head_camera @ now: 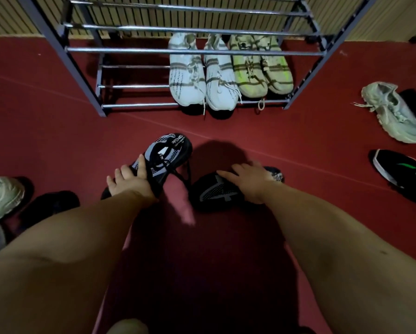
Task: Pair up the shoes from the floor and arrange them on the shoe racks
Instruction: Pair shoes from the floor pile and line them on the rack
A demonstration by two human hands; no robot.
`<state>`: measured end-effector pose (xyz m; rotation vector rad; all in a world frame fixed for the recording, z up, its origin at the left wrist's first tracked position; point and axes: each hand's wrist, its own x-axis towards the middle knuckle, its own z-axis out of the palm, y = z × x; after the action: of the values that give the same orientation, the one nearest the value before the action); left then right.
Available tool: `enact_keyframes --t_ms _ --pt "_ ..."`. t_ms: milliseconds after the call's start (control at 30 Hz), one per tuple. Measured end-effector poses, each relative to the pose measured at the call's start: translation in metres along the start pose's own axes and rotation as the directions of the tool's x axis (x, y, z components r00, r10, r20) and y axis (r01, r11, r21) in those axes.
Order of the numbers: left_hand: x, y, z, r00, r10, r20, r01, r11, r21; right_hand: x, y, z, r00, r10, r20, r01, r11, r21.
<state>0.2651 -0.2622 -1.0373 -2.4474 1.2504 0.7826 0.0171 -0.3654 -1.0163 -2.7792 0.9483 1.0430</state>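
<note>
A person's left hand (127, 180) gripped a black-and-grey sneaker (163, 157), lifted and tilted above the red floor (57, 131), while the right hand (250, 179) closed over its dark mate (214, 194) lying on the floor just beside it. On the metal rack's (86, 75) lowest tier stood a white pair (202, 75) and a yellow-green pair (262, 68). Loose shoes lay well apart at both sides.

Red floor (57, 116), pale slatted wall (9, 18), dim light.
</note>
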Motion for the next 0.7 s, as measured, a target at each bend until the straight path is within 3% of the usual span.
enact_keyframes --t_ms 167,367,700 --pt "0.005 -0.006 0.007 0.995 0.030 -0.095 -0.026 0.999 0.040 0.011 0.004 -0.012 0.960 -0.235 -0.154 0.218 0.969 -0.121" --pt "0.004 -0.006 0.010 0.991 0.014 -0.132 -0.010 0.999 0.031 0.022 -0.014 -0.018 0.998 -0.059 -0.007 0.059 0.997 0.053" --pt "-0.015 0.008 0.005 0.998 -0.023 -0.064 0.025 0.999 0.026 -0.005 -0.008 -0.002 0.994 0.106 0.020 -0.108 0.955 0.276"
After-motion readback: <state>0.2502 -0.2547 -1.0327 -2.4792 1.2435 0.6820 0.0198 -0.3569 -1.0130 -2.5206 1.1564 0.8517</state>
